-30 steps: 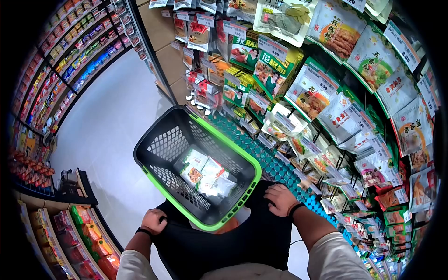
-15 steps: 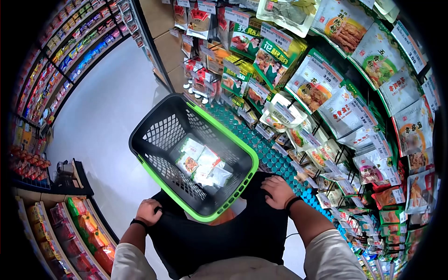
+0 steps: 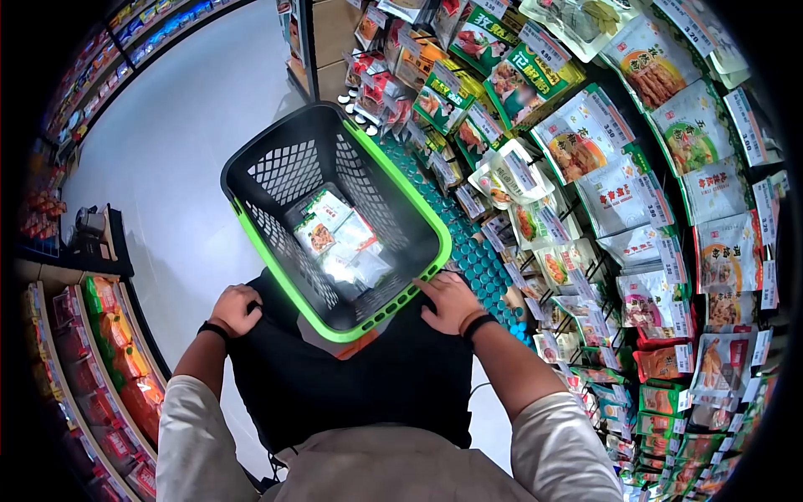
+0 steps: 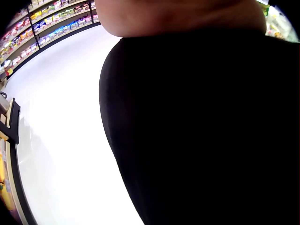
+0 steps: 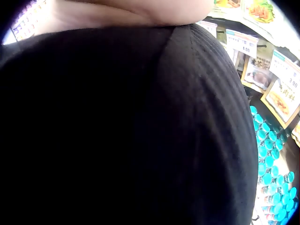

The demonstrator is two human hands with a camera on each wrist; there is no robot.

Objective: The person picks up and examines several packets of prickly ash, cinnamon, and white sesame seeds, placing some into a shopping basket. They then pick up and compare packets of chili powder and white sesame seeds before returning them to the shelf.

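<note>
In the head view my left hand (image 3: 237, 309) rests on one black-clothed knee and my right hand (image 3: 447, 302) on the other, fingers relaxed. Between the knees and beyond them stands a black basket with a green rim (image 3: 295, 311); several white seasoning packets (image 3: 335, 238) lie at its bottom. The right fingertips are close to the basket's near corner; whether they touch it I cannot tell. Both wrist views show mostly the dark trousers (image 4: 187, 131), with part of the left hand (image 4: 183, 16) and right hand (image 5: 136, 11) resting on top.
Hanging packets with price tags (image 3: 623, 197) fill the rack on the right. Teal-capped jars (image 3: 473, 263) stand low beside the basket. Pale floor (image 3: 167, 167) runs along the left, with shelves of snacks (image 3: 121, 343) at the lower left and more shelves at the upper left.
The basket and both hands appear higher and further left in the head view, as the view has shifted. Both hands stay on the knees, and the packets remain in the basket.
</note>
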